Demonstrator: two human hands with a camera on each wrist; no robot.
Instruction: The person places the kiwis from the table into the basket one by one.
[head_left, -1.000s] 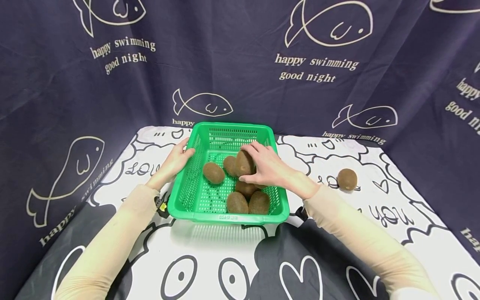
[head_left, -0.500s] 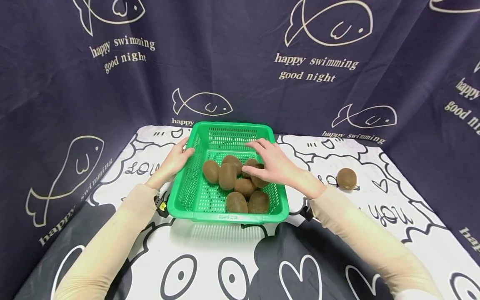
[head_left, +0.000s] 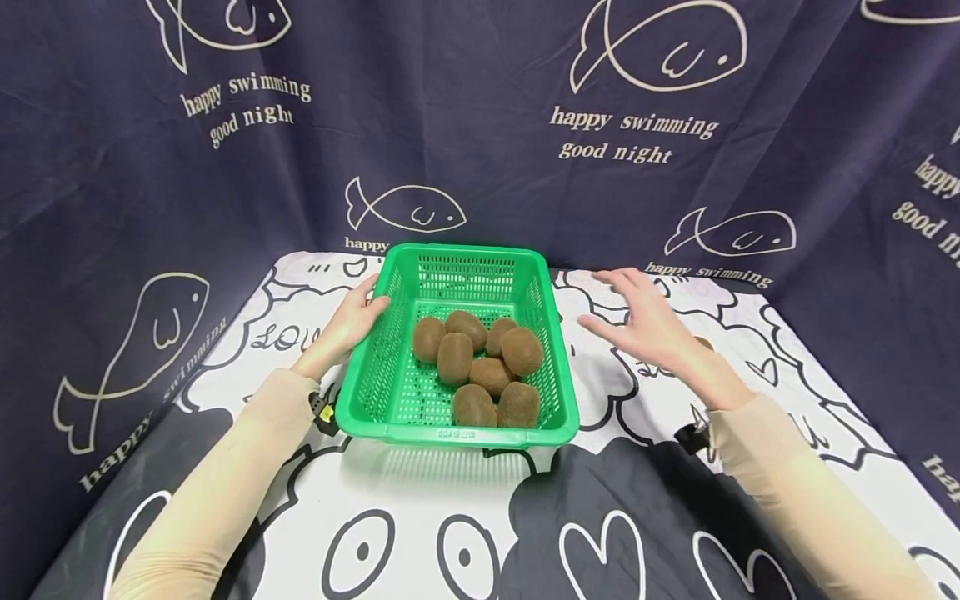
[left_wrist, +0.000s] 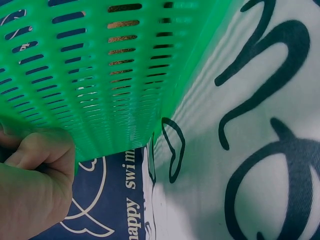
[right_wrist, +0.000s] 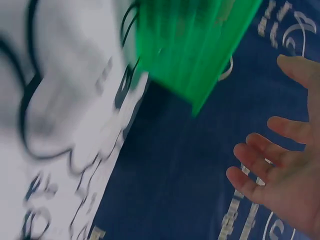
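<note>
A green plastic basket (head_left: 457, 435) with slotted walls stands on the table, and several brown kiwis (head_left: 455, 358) lie bunched inside it, mostly toward its right and front. My left hand (head_left: 351, 321) grips the basket's left rim; the left wrist view shows the hand (left_wrist: 42, 170) bent at that rim. To the right of the basket, my right hand (head_left: 641, 321) hangs over the table with spread fingers and nothing in it. Behind its wrist, another kiwi (head_left: 705, 342) on the table is mostly hidden. The right wrist view shows the empty fingers (right_wrist: 252, 162).
A white and black printed cloth (head_left: 405, 492) covers the table. Dark blue curtains (head_left: 495, 150) with fish drawings hang behind and on both sides. A small black device (head_left: 692, 437) is strapped at the right wrist, another (head_left: 324, 412) at the left.
My right hand let go of a kiwi among the others in the basket, then moved out to the right over the table. My left hand and the basket stay in place.
</note>
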